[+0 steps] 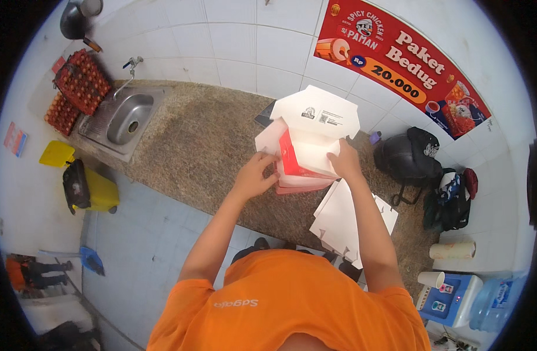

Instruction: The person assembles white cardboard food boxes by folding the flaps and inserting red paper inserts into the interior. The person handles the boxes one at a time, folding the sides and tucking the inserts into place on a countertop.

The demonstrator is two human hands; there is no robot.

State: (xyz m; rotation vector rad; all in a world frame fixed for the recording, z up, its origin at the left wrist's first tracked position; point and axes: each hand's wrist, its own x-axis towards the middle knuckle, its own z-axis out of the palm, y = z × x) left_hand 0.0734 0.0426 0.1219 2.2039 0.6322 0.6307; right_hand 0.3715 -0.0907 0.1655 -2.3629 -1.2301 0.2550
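Note:
A red-and-white cardboard food box (307, 153), its white lid raised at the back, sits on the stone counter, and other red-and-white carton edges show beneath it. At its left side, my left hand (256, 175) has curled fingers and thumb pinching the edge of the carton. My right hand (345, 160) grips the right wall, thumb on the white inner face and the other fingers partly hidden behind. Flat, unfolded white cartons (338, 215) lie beside the box, partly beneath my right forearm.
The speckled stone counter (192, 134) runs left to a steel sink (128, 120) with a tap. Egg trays (84, 82) are stacked beyond it. A black bag with a cap (406, 155) stands right of the box. A yellow bin (99, 190) and a blue water dispenser (449, 298) are nearby.

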